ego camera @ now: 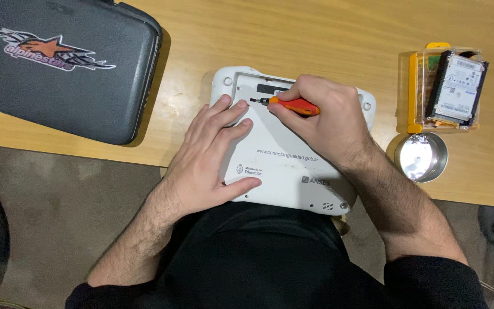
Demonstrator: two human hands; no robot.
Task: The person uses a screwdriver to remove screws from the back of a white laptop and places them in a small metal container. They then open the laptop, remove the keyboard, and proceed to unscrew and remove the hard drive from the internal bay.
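The laptop (293, 166) lies on the table (327, 34) under the fingers (224, 123); case (58, 63) to their left, drive (457, 88) and bowl (422, 157) right.

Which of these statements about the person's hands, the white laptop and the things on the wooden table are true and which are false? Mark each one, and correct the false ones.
1. The right hand holds an orange-handled screwdriver. True.
2. The left hand is lifted clear of the white laptop. False: it lies flat on the laptop's underside.
3. A hard drive lies in a clear plastic case at the right of the wooden table. True.
4. The small round metal dish sits on top of the dark case. False: it stands on the table near the hard drive, far from the dark case.
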